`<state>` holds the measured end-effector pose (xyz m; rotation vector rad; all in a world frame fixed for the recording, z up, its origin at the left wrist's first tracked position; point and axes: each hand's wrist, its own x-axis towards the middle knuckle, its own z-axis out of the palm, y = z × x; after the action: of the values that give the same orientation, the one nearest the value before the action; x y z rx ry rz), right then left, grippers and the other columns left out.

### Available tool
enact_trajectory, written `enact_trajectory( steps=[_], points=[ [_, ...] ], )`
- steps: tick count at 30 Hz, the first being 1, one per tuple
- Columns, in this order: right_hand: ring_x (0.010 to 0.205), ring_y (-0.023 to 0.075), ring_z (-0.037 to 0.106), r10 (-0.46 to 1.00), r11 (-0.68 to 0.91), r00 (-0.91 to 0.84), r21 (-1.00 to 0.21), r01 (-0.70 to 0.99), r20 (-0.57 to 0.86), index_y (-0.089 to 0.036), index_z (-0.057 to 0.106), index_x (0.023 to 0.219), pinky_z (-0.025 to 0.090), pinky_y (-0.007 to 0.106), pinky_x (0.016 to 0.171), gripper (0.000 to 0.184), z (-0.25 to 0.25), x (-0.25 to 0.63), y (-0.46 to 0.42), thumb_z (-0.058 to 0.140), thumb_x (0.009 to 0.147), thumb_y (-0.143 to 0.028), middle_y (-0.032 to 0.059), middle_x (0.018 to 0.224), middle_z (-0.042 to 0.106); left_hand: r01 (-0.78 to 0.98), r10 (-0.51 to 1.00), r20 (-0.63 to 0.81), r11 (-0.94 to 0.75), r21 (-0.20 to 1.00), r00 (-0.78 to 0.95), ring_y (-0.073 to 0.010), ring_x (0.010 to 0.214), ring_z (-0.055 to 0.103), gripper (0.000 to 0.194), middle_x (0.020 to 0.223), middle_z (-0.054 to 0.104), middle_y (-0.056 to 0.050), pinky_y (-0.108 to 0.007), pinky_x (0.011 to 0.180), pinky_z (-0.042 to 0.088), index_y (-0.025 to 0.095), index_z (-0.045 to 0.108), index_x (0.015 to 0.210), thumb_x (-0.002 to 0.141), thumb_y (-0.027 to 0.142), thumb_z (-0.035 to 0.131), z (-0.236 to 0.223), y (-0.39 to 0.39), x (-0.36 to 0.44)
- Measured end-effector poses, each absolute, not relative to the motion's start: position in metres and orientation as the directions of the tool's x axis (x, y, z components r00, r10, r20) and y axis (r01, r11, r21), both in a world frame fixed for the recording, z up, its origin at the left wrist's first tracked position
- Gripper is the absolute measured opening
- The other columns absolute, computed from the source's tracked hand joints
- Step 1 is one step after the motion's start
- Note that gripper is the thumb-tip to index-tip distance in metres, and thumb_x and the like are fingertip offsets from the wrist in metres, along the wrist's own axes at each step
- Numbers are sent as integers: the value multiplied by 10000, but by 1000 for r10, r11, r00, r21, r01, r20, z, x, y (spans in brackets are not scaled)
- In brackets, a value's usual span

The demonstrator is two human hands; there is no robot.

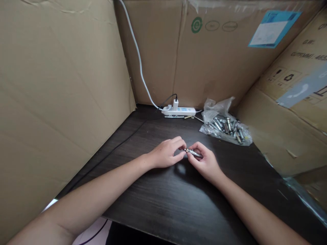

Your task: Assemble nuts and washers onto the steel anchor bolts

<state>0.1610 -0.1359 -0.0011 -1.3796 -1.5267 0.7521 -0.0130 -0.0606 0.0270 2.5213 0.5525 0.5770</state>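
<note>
Over the middle of a dark wooden table [163,204], both hands meet on a small metal bolt [192,152]. My right hand [204,161] grips the bolt's shaft in curled fingers. My left hand [167,153] pinches the bolt's left end with thumb and fingertips. A clear plastic bag of metal bolts [224,126] lies open behind and to the right of my hands, on the table.
Cardboard boxes wall the table on the left [58,88], at the back [212,58] and on the right [288,112]. A white power strip [180,111] with a plugged charger and a white cable sits at the back. A black cable [114,146] runs along the left side.
</note>
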Motion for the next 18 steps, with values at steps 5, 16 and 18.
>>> enact_trajectory(
  steps=[5, 16, 18],
  points=[
    [524, 94, 400, 973, 189, 43, -885, 426, 228, -188, 495, 820, 338, 209, 493, 156, 0, 163, -137, 581, 795, -316, -33, 615, 474, 298, 511, 302, -788, 539, 805, -132, 803, 516, 142, 950, 531, -19, -252, 745, 412, 194, 508, 993, 872, 202, 434, 27, -60, -14],
    [516, 91, 403, 977, 175, 47, -913, 368, 206, -197, 474, 838, 331, 205, 489, 173, 1, 162, -137, 589, 793, -318, -43, 606, 482, 240, 472, 300, -785, 571, 829, -121, 794, 516, 193, 960, 525, -16, -240, 717, 422, 199, 496, 1065, 877, 232, 467, 32, -64, -15],
    [502, 88, 387, 975, 183, 50, -907, 379, 217, -198, 475, 832, 321, 204, 477, 178, 1, 162, -137, 591, 789, -326, -49, 590, 462, 252, 487, 302, -779, 574, 819, -122, 782, 513, 214, 967, 523, -17, -247, 715, 426, 199, 482, 1077, 865, 226, 473, 31, -63, -15]
  ],
)
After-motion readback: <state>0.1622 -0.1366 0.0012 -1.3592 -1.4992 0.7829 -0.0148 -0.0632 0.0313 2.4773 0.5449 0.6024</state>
